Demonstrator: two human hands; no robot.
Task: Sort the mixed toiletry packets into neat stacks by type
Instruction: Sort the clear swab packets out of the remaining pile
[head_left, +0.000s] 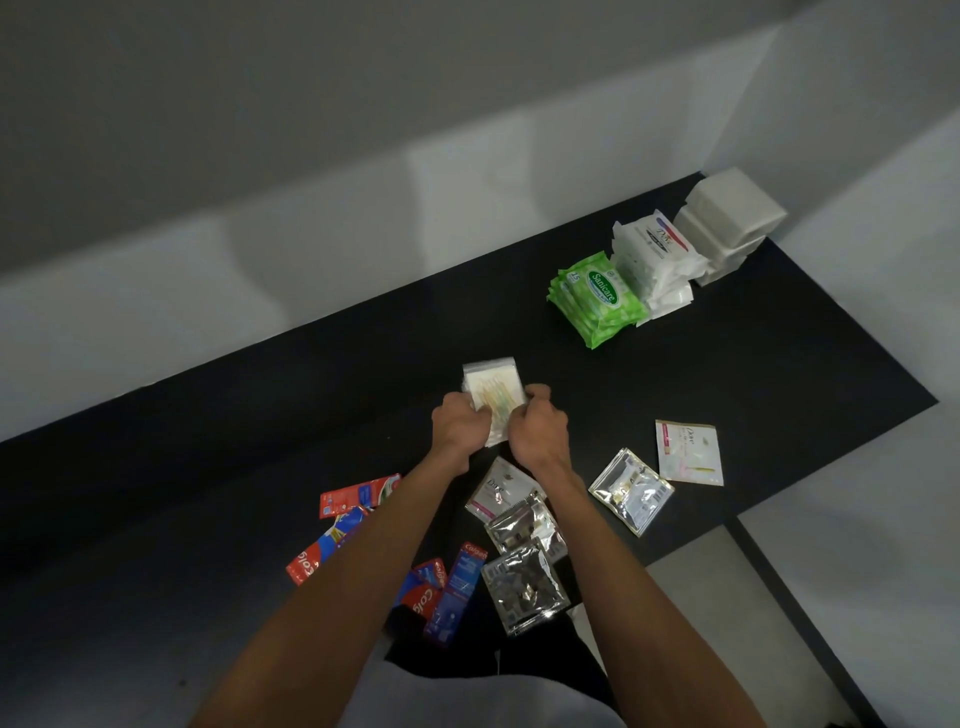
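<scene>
My left hand and my right hand both grip a small stack of clear cotton-bud packets above the middle of the black table. Near the front edge lie loose items: red toothpaste boxes, a blue toothpaste box, silver sachets and white Dove sachets. At the far right stand three sorted stacks: green Sanicare wipes, white Dove wipe packs and plain white packets.
A white wall runs along the table's far edge. The table's right edge drops to a pale floor. More silver sachets lie near the right front corner.
</scene>
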